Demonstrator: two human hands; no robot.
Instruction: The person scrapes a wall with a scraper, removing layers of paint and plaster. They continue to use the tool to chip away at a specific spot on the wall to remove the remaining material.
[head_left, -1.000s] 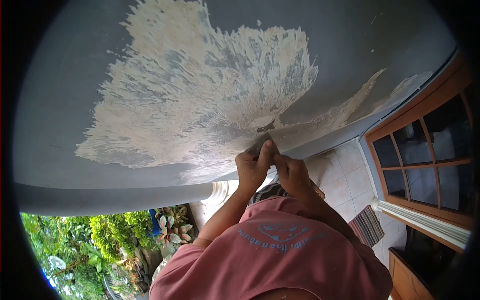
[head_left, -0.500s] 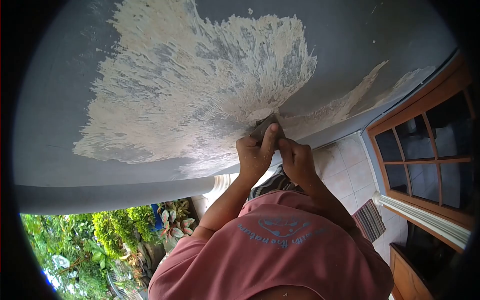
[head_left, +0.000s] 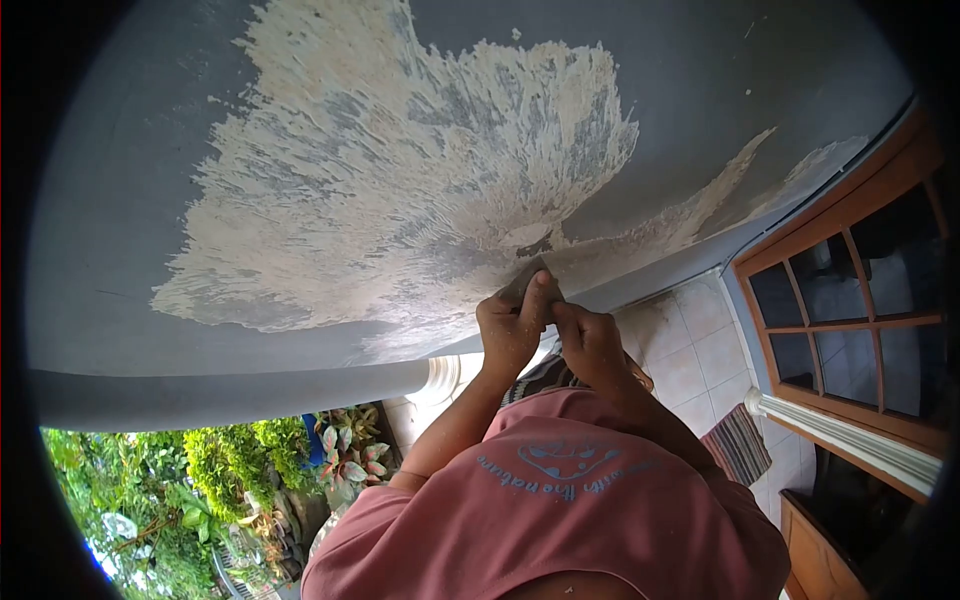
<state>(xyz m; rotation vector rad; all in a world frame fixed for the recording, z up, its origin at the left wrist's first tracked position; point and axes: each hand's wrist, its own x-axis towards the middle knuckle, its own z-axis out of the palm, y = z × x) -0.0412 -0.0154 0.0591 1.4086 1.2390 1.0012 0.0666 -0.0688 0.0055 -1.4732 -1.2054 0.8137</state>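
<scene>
Both hands grip a dark, flat scraper (head_left: 520, 287) just below the roughened part of the wall. My left hand (head_left: 512, 330) is closed around it, its thumb pressed along the flat face. Beside it, my right hand (head_left: 590, 340) is closed on the scraper's other side, fingers curled; the handle, if there is one, is hidden. Ahead is a grey wall (head_left: 110, 220) with a large pale patch (head_left: 330, 200) of streaked, scraped coating. A small dark gouge and a lighter chip (head_left: 527, 235) show near the scraper's edge.
A wood-framed window (head_left: 840, 270) is at the right, above a striped mat (head_left: 738, 443) on pale floor tiles (head_left: 680, 375). Green plants (head_left: 240, 460) grow at lower left, beyond a grey ledge (head_left: 230, 398) and a white column base (head_left: 440, 380).
Both hands and the scraper have drawn back slightly toward my body, uncovering the dark gouge on the wall. The view has shifted a little.
</scene>
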